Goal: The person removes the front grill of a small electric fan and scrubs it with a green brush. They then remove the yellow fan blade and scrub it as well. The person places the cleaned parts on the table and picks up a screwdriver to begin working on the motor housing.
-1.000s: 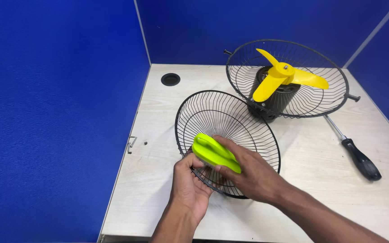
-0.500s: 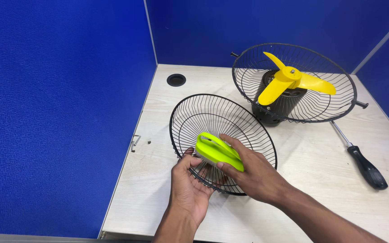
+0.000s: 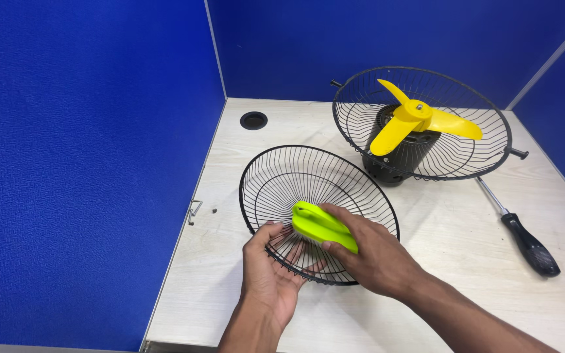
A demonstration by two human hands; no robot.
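Black wire fan guard (image 3: pixel 308 189), detached and dish-shaped, is tilted on the pale wooden table (image 3: pixel 439 287), near the middle of its near half. Its near rim is propped from below by the left hand (image 3: pixel 271 274), whose thumb lies over the rim and whose fingers show through the wires; the guard is thus gripped at its near edge. A lime-green brush (image 3: pixel 322 225) is pressed against the inner wires of the guard and is clenched by the right hand (image 3: pixel 369 252), the fingers curled over its back.

At the far right, the rest of the fan is seen: a second wire guard (image 3: pixel 426 78) with a yellow three-bladed propeller (image 3: pixel 413 121) mounted on a black motor housing (image 3: pixel 393 167). A black-handled screwdriver (image 3: pixel 528 242) lies to the right, well apart from the hands. A round cable hole (image 3: pixel 254 120) is set at the far left of the table, and a small metal clip (image 3: pixel 193 212) lies at the left edge. Blue partition walls (image 3: pixel 86 163) enclose the table on the left and far sides.
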